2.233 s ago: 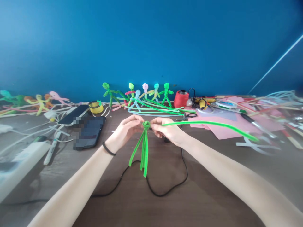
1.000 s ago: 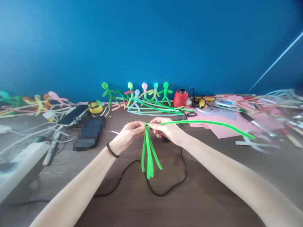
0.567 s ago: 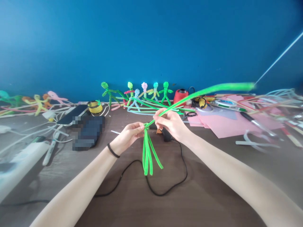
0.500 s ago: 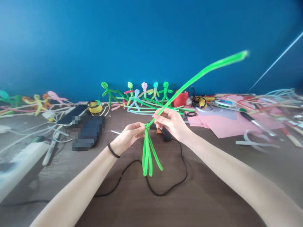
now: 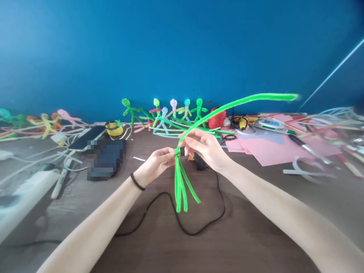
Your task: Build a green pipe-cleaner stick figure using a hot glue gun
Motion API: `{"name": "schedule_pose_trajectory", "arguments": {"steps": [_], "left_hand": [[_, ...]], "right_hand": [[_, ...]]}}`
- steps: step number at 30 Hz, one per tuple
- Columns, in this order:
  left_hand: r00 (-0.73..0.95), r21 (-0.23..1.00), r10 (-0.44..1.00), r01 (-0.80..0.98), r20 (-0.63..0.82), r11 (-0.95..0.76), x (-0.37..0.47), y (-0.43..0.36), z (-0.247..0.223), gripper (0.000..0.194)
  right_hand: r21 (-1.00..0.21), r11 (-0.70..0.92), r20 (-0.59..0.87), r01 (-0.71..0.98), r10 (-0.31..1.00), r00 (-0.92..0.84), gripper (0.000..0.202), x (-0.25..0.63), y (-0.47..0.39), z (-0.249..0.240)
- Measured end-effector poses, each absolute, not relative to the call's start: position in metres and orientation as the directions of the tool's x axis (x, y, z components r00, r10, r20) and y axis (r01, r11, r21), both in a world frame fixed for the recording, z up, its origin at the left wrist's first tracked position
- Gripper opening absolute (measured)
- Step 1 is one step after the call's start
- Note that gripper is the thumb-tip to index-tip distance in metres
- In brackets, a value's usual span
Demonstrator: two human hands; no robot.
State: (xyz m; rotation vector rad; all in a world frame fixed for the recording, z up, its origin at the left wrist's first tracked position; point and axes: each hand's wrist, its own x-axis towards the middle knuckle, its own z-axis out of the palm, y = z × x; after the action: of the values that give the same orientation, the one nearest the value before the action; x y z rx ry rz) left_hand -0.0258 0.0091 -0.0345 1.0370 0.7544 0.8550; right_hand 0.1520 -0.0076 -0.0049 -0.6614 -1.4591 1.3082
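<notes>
Between my hands is a bundle of bright green pipe cleaners (image 5: 179, 185), joined in a knot near the top, with several loose ends hanging down. My left hand (image 5: 160, 161) pinches the bundle at this knot from the left. From the knot a long green strand (image 5: 244, 101) bends up and away to the right, its tip out in the air. My right hand (image 5: 203, 146) has its fingers closed around the lower part of that strand, just right of the knot. A dark band circles my left wrist.
Pipe-cleaner figures (image 5: 199, 110) stand along the blue wall, with loose green pipe cleaners (image 5: 196, 127) before them. Pink paper (image 5: 267, 148) and a pen (image 5: 308, 148) lie at right. Phones (image 5: 106, 161) and white cables are at left. A black cord (image 5: 196, 232) loops below my hands.
The long strand's free end has dropped lower, and the strand now curves more sharply near the knot. The hanging ends have shifted slightly right. Both hands keep their hold.
</notes>
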Motion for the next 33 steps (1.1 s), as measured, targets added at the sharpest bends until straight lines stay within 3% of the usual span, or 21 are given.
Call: {"name": "schedule_pose_trajectory", "arguments": {"steps": [4, 6, 8, 10, 12, 14, 16, 18, 21, 27, 30, 33], "left_hand": [[0.444, 0.895, 0.883, -0.317, -0.153, 0.315, -0.027, 0.011, -0.032, 0.011], [0.448, 0.881, 0.88, -0.34, -0.157, 0.33, -0.029, 0.012, -0.031, 0.01], [0.452, 0.87, 0.88, -0.364, -0.147, 0.333, -0.031, 0.013, -0.031, 0.007], [0.45, 0.861, 0.883, -0.387, -0.137, 0.331, -0.033, 0.014, -0.033, 0.006], [0.454, 0.851, 0.88, -0.402, -0.137, 0.339, -0.035, 0.016, -0.036, 0.007], [0.462, 0.842, 0.877, -0.415, -0.133, 0.346, -0.037, 0.017, -0.038, 0.008], [0.465, 0.834, 0.876, -0.43, -0.124, 0.346, -0.039, 0.018, -0.039, 0.009], [0.461, 0.828, 0.88, -0.445, -0.114, 0.341, -0.041, 0.019, -0.038, 0.01], [0.426, 0.819, 0.897, -0.47, -0.115, 0.329, -0.046, 0.022, -0.037, 0.008], [0.361, 0.782, 0.921, -0.529, -0.142, 0.328, -0.053, 0.028, -0.035, 0.01], [0.338, 0.784, 0.929, -0.531, -0.153, 0.322, -0.051, 0.028, -0.034, 0.01], [0.345, 0.773, 0.926, -0.541, -0.156, 0.332, -0.05, 0.029, -0.036, 0.011]], "right_hand": [[-0.939, 0.311, 0.341, -0.145, 0.888, -0.309, 0.034, 0.155, -0.005, -0.006], [-0.938, 0.346, 0.334, 0.003, 0.909, -0.248, 0.028, 0.157, -0.002, -0.007], [-0.9, 0.351, 0.315, 0.259, 0.934, -0.17, 0.019, 0.161, 0.0, -0.01], [-0.771, 0.284, 0.266, 0.571, 0.957, -0.116, 0.016, 0.164, 0.001, -0.012], [-0.58, 0.176, 0.168, 0.795, 0.981, -0.095, 0.028, 0.168, 0.002, -0.014], [-0.438, 0.118, 0.071, 0.891, 0.993, -0.096, 0.042, 0.171, 0.003, -0.016], [-0.385, 0.12, 0.038, 0.915, 0.993, -0.114, 0.046, 0.174, 0.005, -0.018], [-0.407, 0.125, 0.0, 0.905, 0.991, -0.137, 0.043, 0.177, 0.008, -0.02], [-0.578, 0.047, -0.166, 0.815, 0.971, -0.174, 0.033, 0.185, 0.017, -0.022], [-0.914, -0.193, -0.287, 0.356, 0.928, -0.236, 0.023, 0.198, 0.031, -0.023], [-0.951, -0.291, -0.309, 0.103, 0.882, -0.356, 0.023, 0.2, 0.032, -0.022], [-0.93, -0.366, -0.324, -0.043, 0.866, -0.38, 0.017, 0.199, 0.031, -0.021]]}}
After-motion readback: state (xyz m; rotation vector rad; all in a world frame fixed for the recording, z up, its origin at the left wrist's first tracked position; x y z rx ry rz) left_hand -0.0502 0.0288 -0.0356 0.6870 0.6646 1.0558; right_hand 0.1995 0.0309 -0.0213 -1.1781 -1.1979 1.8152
